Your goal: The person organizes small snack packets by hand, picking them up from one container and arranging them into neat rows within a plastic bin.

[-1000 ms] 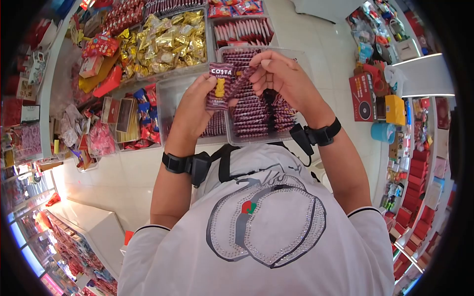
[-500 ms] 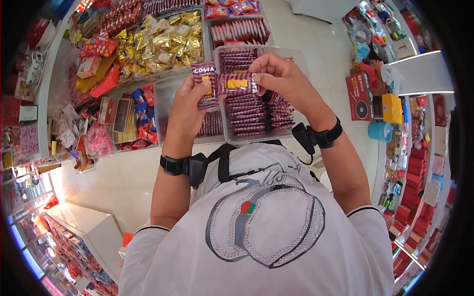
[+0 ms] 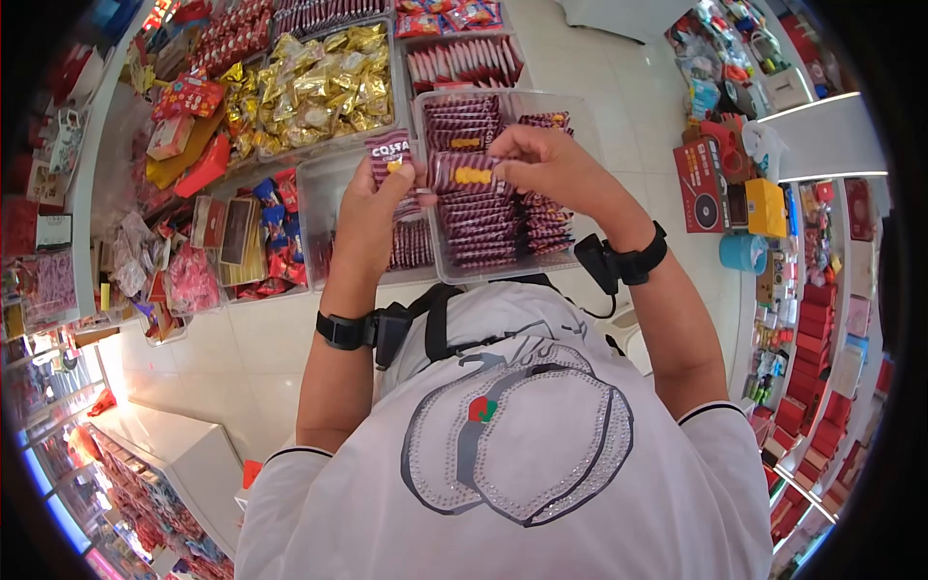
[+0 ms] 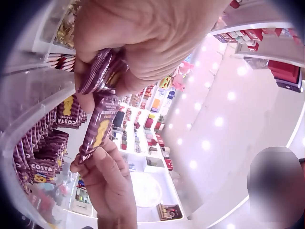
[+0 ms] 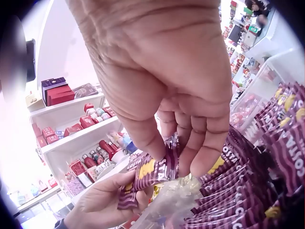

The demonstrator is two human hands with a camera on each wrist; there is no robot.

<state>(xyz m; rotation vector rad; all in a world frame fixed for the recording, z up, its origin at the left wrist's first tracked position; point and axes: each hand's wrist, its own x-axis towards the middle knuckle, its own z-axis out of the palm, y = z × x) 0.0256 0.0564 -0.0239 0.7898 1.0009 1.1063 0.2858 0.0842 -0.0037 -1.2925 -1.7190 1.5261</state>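
Observation:
Between thumb and fingers, my left hand (image 3: 365,217) holds a purple striped packet (image 3: 389,153) printed COSTA. My right hand (image 3: 556,169) pinches one end of a second such packet (image 3: 464,176), which lies sideways with its yellow print facing up. This packet's other end reaches the left fingertips, as the left wrist view shows. Both hands are over clear plastic bins. Below the right hand, one bin (image 3: 503,276) is packed with upright rows of the same packets (image 3: 480,232). To its left, another bin (image 3: 317,188) holds a shorter row (image 3: 413,246).
Gold-wrapped sweets (image 3: 324,87) fill a bin farther back, with a bin of red and white packets (image 3: 464,63) to its right. Red and blue packets (image 3: 280,227) and small boxes lie at the left. Across the floor stand a red box (image 3: 703,184) and a blue bucket (image 3: 742,253).
The right hand took hold of one end of the second packet and turned it flat, yellow print up. Both hands then shifted slightly, and the left hand's packet sank lower behind the thumb.

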